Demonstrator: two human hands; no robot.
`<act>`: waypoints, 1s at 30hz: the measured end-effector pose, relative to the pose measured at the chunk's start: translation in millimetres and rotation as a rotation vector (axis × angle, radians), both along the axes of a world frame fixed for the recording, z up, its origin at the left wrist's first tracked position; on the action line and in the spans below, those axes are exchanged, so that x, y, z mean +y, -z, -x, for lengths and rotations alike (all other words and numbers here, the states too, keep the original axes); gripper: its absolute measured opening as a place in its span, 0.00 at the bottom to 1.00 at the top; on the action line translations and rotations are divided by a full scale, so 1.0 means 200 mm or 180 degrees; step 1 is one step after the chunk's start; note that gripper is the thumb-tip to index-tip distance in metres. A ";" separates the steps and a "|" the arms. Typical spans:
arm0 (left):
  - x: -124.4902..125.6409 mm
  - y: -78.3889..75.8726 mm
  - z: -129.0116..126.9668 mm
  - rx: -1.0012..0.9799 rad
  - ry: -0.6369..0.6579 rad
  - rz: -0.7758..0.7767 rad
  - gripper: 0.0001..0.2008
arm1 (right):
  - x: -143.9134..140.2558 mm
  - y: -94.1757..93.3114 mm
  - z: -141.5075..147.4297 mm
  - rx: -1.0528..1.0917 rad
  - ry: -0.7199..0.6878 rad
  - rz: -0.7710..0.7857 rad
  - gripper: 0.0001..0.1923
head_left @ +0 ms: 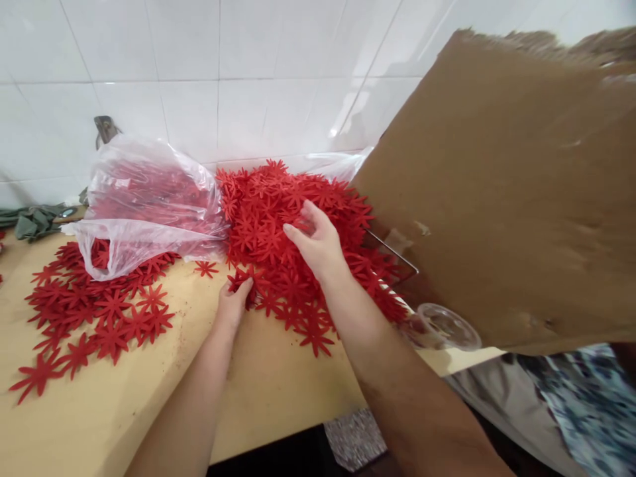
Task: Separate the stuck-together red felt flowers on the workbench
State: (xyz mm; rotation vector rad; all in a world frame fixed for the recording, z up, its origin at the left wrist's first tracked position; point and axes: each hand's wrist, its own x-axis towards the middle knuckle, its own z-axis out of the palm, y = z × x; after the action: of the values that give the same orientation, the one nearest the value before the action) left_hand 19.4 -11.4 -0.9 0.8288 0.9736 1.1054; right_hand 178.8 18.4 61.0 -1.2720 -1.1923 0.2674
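A clear plastic bag (156, 192) is lying just left of the large heap of red star-shaped cutouts (261, 228) and is holding many more of them; its mouth is drooping over a looser spread of cutouts (109, 305), also left of the heap. Right of the heap, a round clear plastic container (450, 326) is sitting near the edge, its inside hard to make out. A pale surface (283, 391) is carrying the heap, and a white tiled wall (288, 106) is rising behind it. A big cardboard piece (517, 192) is leaning right of the heap, blocking the view beyond. At the heap's near left edge, the left hand (235, 299) is pinching red cutouts between its fingers; over the heap, the right hand (320, 245) is hovering, fingers curving loosely apart.
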 end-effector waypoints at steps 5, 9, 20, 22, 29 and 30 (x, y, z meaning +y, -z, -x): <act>0.01 0.01 0.01 -0.0054 0.0067 -0.0054 0.20 | -0.10 0.00 0.09 -0.1410 -0.0197 -0.0042 0.22; 0.03 0.00 0.04 -0.0094 -0.0139 -0.0090 0.24 | -0.19 0.15 0.26 -0.0612 -0.0828 0.0952 0.20; 0.04 0.01 0.05 0.0268 -0.0113 -0.0506 0.17 | -0.11 0.23 0.32 0.0704 -0.0906 0.0810 0.13; 0.04 0.01 0.05 0.0259 -0.0060 -0.0414 0.17 | -0.10 0.25 0.31 0.0733 -0.0830 0.0823 0.14; 0.02 -0.03 0.04 -0.0263 -0.0162 -0.0520 0.16 | -0.11 0.28 0.31 0.0502 -0.0710 0.0731 0.17; 0.02 -0.03 0.04 -0.0364 -0.0083 -0.0462 0.17 | -0.12 0.28 0.32 0.0502 -0.0761 0.0769 0.18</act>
State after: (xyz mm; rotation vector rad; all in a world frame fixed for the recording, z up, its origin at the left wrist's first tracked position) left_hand 11.6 -8.1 5.7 0.8619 0.8181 1.2434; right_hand 115.7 -5.3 5.7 -1.2882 -1.2011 0.6926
